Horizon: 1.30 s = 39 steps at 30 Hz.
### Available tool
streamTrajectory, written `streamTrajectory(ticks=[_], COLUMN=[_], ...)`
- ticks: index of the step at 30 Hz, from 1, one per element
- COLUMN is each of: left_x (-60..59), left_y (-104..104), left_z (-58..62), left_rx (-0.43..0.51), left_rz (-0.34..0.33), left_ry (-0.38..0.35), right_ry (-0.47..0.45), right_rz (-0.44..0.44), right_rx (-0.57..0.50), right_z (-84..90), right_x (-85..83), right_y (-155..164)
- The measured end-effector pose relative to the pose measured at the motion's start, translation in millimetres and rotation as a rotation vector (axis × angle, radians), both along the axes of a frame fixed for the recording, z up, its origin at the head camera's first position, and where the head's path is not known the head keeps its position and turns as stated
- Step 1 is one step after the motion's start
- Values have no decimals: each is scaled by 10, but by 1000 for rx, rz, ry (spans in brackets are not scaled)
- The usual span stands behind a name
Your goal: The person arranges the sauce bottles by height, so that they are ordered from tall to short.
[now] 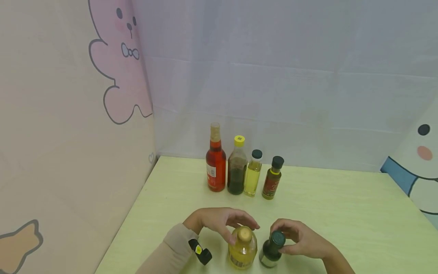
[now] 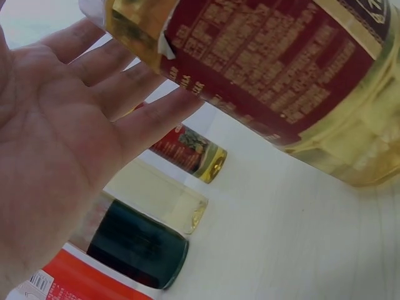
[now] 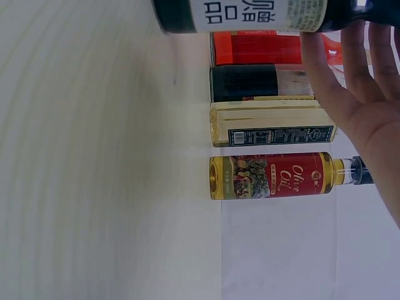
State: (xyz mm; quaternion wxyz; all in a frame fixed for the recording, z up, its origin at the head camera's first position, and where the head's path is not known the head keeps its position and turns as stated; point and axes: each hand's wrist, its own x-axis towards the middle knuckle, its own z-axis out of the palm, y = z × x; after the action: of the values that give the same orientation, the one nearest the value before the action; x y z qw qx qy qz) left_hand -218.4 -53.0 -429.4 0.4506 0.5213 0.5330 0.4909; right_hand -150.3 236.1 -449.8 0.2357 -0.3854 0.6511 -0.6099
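In the head view my left hand (image 1: 226, 222) is spread about a clear bottle (image 1: 242, 251) of yellow liquid with a gold cap. Its thumb lies against the bottle's shoulder, and the fingers reach past the far side. The left wrist view shows these fingers nearly straight beside the bottle's dark red label (image 2: 269, 62). My right hand (image 1: 304, 239) has its fingers and thumb about the neck of a small dark green bottle (image 1: 270, 253) with a green cap. White label (image 3: 256, 15) with dark characters shows on that bottle in the right wrist view; its cap end is cut off there.
Behind the hands stand a red-liquid bottle (image 1: 216, 171), a dark-liquid bottle (image 1: 237, 175) with a yellow cap, a slim pale-yellow oil bottle (image 1: 252, 179) and an olive oil bottle (image 1: 271, 185). They share a pale table (image 1: 325, 201), with a curtain (image 1: 291, 95) behind.
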Motion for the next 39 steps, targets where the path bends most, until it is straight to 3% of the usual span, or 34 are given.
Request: streamTrajectory(ticks=[15,20,39], left_x=[25,32,49], left_y=[6,-2,-2], left_z=[-194,-205,-264], left_rx=[-121,-123,-55], left_rz=[-7,22,129], left_ry=[51,62,119], right_ry=[14,-19,10], right_rz=[-7,-5,-21], right_rx=[-1,2,4], right_z=[-15,0,18], right_x=[11,17,24], right_y=[-10,-12,-13])
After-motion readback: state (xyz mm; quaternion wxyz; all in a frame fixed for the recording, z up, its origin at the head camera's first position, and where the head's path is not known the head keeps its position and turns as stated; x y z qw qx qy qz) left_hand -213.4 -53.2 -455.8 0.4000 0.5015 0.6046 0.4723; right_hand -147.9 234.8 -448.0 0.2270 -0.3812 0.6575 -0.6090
